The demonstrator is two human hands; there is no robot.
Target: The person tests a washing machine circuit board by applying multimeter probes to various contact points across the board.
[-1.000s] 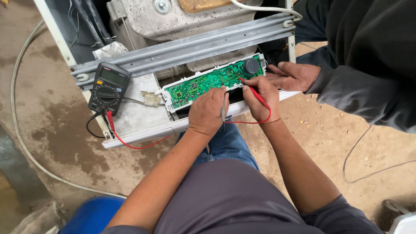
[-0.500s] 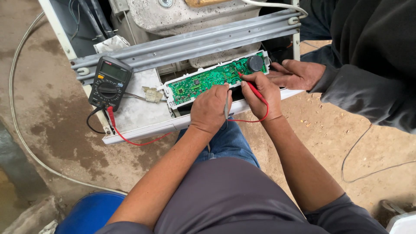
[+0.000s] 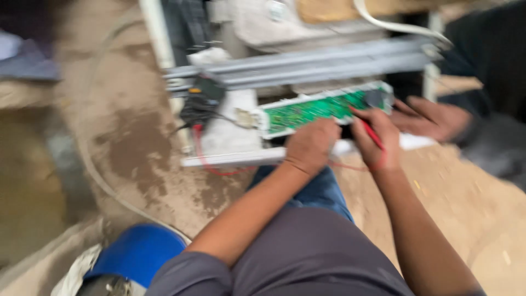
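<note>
Right hand: the right hand (image 3: 378, 137) is closed around a red probe (image 3: 371, 133), gripped like a pen, with the tip slanting up and left toward the green circuit board (image 3: 315, 109). That grasp looks chosen to steady a fine point on a small contact.
Left hand: the left hand (image 3: 311, 145) sits just left of the probe grip, fingers curled, knuckles up, at the board's lower edge. The view is blurred, so whether it clamps anything I cannot tell; it may be bracing the board.
Circuit board: long and narrow, lying flat in a white tray directly above both hands, touching or nearly touching the fingertips.
Red wire (image 3: 219, 164): loops away left from the grip, under the white panel edge, up to the meter.
Meter (image 3: 201, 101): dark, well left of the hands, propped on the panel, likely so its face can be read while probing.
Arms: both forearms reach forward from the lap, wrists bent down, elbows spread.
Other person's hand (image 3: 433, 118): rests just right of the probe hand, at the board's far end, apart from it.
Blue tub (image 3: 137, 252): on the floor, behind and left of the left elbow.
</note>
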